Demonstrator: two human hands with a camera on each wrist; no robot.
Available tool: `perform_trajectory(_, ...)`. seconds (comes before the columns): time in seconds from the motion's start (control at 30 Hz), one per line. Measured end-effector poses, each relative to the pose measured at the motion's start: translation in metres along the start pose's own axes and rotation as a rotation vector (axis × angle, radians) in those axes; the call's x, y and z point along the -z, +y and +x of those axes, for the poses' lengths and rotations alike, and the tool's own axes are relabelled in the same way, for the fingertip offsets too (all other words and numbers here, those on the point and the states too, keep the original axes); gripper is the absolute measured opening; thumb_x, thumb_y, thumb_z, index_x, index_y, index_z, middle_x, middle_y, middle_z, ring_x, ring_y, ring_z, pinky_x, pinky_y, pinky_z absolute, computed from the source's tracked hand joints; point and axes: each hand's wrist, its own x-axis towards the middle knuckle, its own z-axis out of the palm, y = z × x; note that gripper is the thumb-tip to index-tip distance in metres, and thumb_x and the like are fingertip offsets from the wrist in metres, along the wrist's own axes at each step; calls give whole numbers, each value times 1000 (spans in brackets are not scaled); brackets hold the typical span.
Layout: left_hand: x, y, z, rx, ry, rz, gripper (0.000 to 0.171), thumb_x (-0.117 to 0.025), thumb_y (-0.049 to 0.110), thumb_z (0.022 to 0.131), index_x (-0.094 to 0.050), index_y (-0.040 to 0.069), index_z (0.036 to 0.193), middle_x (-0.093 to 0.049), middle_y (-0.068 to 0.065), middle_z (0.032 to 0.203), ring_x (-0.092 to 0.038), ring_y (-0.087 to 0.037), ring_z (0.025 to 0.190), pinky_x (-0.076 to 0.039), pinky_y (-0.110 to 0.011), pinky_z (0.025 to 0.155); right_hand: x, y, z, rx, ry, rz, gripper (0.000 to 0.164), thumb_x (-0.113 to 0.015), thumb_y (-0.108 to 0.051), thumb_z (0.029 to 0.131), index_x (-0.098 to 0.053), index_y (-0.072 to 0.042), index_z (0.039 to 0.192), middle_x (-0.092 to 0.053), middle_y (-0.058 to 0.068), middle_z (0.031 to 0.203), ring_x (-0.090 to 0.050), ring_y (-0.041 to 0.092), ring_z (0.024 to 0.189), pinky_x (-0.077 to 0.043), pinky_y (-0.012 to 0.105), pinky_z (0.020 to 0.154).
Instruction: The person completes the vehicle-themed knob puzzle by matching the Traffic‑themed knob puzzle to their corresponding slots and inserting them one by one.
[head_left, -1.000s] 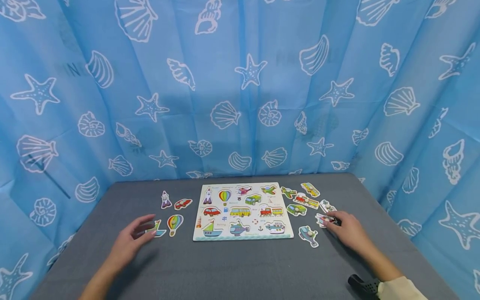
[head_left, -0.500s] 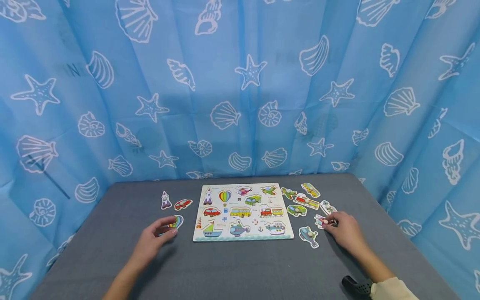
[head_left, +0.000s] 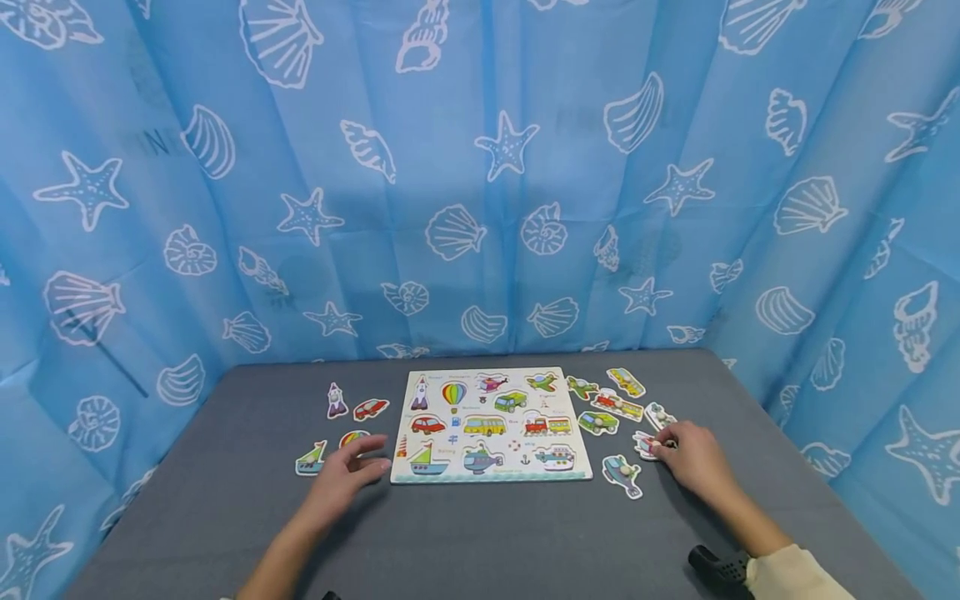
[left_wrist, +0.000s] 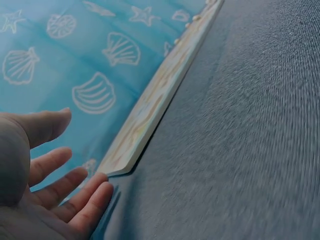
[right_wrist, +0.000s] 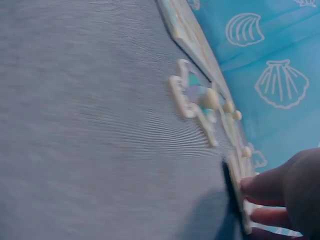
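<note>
A wooden puzzle board [head_left: 491,479] with vehicle pictures lies mid-table. My left hand [head_left: 341,482] is at its lower left corner, fingers spread and holding nothing; it partly hides the balloon piece [head_left: 352,438]. Left of that hand lies the sailboat piece [head_left: 310,461]. On the other side, my right hand [head_left: 699,462] pinches the pink helicopter piece [head_left: 643,445], partly covered by the fingers. In the right wrist view this helicopter piece [right_wrist: 238,192] is seen edge-on with a shadow beside it. A blue-grey knobbed piece [head_left: 622,475] lies to its lower left.
Rocket [head_left: 337,402] and red car [head_left: 371,409] pieces lie left of the board. Right of it are the plane [head_left: 581,387], bus [head_left: 626,382], train [head_left: 618,405], green truck [head_left: 597,422] and a white piece [head_left: 659,415]. A blue shell-patterned curtain [head_left: 480,250] surrounds the table.
My left hand has moved right, from the sailboat piece past the balloon piece to the board's corner, uncovering the sailboat. The right hand has stayed at the helicopter piece with only slight movement.
</note>
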Motion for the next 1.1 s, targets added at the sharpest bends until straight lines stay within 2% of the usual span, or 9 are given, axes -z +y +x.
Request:
perform_trajectory(0.2, -11, -4, 6, 4, 55, 41, 41, -73, 9, 86, -61, -3, 124, -59, -18, 125, -64, -28, 105, -48, -28, 80, 15, -6, 12, -9, -133, -23, 6, -71, -7, 82, -67, -6, 77, -59, 5, 76, -51, 20, 68, -40, 41, 63)
perform_trajectory(0.33, -14, -8, 11, 8, 76, 63, 40, -73, 9, 86, -62, -3, 123, -61, -17, 122, -64, -27, 103, -48, -29, 79, 21, -12, 18, -33, -177, -49, 6, -71, -6, 83, -67, -3, 79, -61, 7, 78, -52, 22, 69, -42, 43, 66)
perform_trajectory(0.47, -17, -8, 15, 46, 97, 111, 43, -73, 11, 86, -61, -1, 125, -61, -16, 122, -64, -24, 99, -49, -31, 79, 23, -17, 23, -67, -214, -58, 7, -70, -6, 83, -66, -2, 80, -60, 8, 79, -52, 23, 70, -41, 44, 66)
perform_trajectory(0.67, -24, -1, 20, 83, 109, 177, 50, -74, 12, 85, -57, -5, 129, -58, -23, 125, -63, -25, 94, -52, -38, 77, 25, -21, 33, -53, -214, -38, 5, -69, -6, 83, -68, -2, 82, -63, 11, 82, -53, 25, 72, -42, 43, 66)
perform_trajectory(0.87, -26, 1, 24, 76, 104, 326, 51, -75, 16, 85, -58, -2, 129, -60, -18, 124, -58, -22, 90, -46, -37, 77, 28, -26, 46, -58, -212, -27, 7, -69, -8, 86, -68, -1, 84, -64, 13, 86, -55, 25, 73, -43, 43, 64)
perform_trajectory(1.1, -24, 0, 23, 60, 70, 336, 55, -80, 11, 79, -59, -1, 129, -62, -17, 121, -61, -17, 81, -46, -33, 70, 23, -35, 63, -50, -211, -19, 9, -68, -10, 89, -67, -2, 86, -63, 9, 82, -55, 23, 69, -43, 41, 60)
